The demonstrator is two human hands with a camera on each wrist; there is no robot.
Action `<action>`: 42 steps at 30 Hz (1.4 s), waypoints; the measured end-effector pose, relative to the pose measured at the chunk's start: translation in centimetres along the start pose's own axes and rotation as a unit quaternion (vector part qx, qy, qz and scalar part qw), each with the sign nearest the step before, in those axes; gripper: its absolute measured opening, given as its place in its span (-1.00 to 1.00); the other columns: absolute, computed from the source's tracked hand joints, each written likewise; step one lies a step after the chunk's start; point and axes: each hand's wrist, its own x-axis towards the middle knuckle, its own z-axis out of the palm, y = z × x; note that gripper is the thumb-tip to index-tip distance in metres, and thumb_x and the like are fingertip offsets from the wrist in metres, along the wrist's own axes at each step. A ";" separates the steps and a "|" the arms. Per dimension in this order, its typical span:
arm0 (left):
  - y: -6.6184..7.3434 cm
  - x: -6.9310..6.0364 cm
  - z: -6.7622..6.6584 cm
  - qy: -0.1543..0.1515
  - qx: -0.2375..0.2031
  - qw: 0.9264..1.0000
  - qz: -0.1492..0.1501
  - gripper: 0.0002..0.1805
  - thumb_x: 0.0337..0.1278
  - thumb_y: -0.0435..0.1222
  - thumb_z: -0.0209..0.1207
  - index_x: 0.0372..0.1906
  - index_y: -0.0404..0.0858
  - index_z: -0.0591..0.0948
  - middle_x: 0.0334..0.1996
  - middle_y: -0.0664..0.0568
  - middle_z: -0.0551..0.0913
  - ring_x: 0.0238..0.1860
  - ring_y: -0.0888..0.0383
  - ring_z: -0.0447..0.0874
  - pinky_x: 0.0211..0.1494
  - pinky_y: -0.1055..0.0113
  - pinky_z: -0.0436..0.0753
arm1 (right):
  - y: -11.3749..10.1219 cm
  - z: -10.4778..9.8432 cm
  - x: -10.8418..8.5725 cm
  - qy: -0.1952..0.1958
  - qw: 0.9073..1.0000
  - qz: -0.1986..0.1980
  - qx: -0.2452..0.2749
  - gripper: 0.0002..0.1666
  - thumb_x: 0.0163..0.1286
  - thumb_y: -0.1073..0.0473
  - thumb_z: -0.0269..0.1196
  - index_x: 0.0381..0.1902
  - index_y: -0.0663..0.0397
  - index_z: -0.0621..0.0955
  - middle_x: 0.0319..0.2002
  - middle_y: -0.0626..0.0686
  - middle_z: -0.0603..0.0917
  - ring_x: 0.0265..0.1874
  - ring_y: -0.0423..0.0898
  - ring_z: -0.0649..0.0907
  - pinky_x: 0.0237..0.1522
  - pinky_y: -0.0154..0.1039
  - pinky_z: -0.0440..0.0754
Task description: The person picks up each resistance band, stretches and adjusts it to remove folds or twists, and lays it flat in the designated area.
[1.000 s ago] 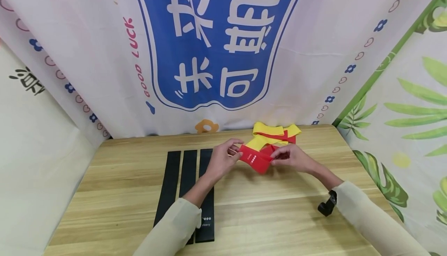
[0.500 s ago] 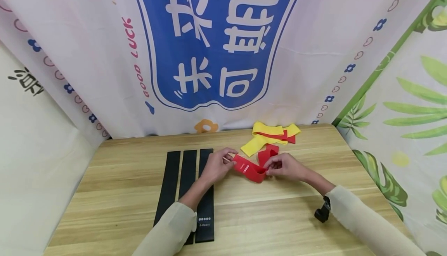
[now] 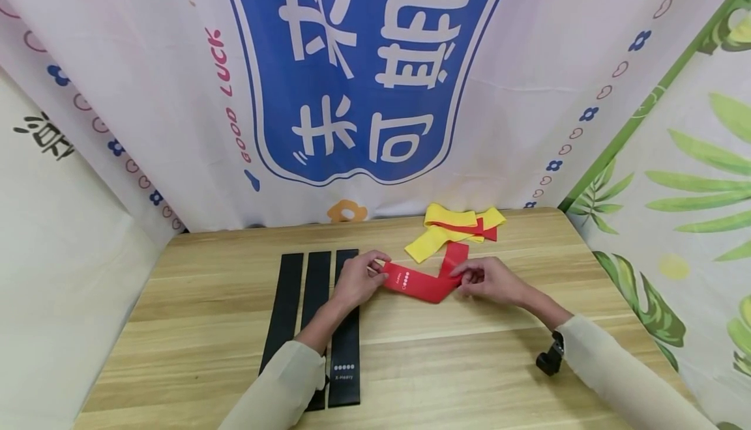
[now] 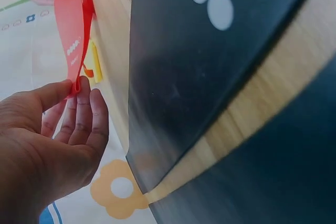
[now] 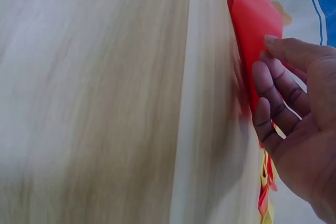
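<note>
Across the wooden desk (image 3: 440, 365), the red band (image 3: 419, 286) stretches sideways, its far end bending toward the curtain (image 3: 522, 124), left hand (image 3: 359, 279) and right hand (image 3: 491, 279) each pinching it in their grip.

Wood-grain table (image 3: 457, 365), three black strips (image 3: 317, 283), yellow and red strips (image 3: 454, 219)

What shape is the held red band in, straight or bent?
Bent: the red band runs rightward from the left hand, then angles sharply at the right hand.
</note>
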 end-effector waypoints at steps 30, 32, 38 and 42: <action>-0.7 0.3 0.1 0.009 0.006 1.000 -0.008 -0.70 0.29 -0.45 0.40 0.08 -0.21 0.73 -0.20 -0.04 0.77 -0.30 0.14 0.71 -0.19 0.29 0.76 | 4.0 -3.9 2.0 0.133 0.987 0.070 -0.047 -0.64 0.41 0.15 0.48 0.10 0.15 0.75 -0.05 0.11 0.78 -0.10 0.04 0.68 -0.11 -0.27 0.69; -0.7 0.3 0.1 0.011 0.008 1.000 -0.006 -0.70 0.29 -0.46 0.40 0.08 -0.22 0.73 -0.20 -0.05 0.77 -0.29 0.13 0.72 -0.18 0.28 0.76 | 4.1 -3.9 2.1 0.131 0.988 0.069 -0.047 -0.64 0.41 0.15 0.48 0.11 0.16 0.75 -0.05 0.11 0.79 -0.08 0.04 0.69 -0.09 -0.25 0.68; -0.8 0.2 0.1 0.010 0.009 1.000 -0.001 -0.70 0.28 -0.47 0.40 0.08 -0.23 0.73 -0.19 -0.07 0.78 -0.29 0.12 0.73 -0.17 0.26 0.77 | 4.2 -3.6 2.8 0.135 0.988 0.053 -0.043 -0.68 0.40 0.19 0.48 0.06 0.17 0.77 -0.11 0.09 0.81 -0.11 0.02 0.71 -0.12 -0.33 0.68; -0.9 0.3 0.3 0.010 0.008 1.000 -0.004 -0.69 0.29 -0.47 0.39 0.09 -0.22 0.73 -0.18 -0.08 0.78 -0.29 0.11 0.74 -0.16 0.26 0.78 | 4.2 -3.3 3.4 0.137 0.988 0.050 -0.050 -0.68 0.38 0.19 0.50 0.05 0.17 0.78 -0.13 0.07 0.81 -0.14 0.00 0.71 -0.10 -0.35 0.66</action>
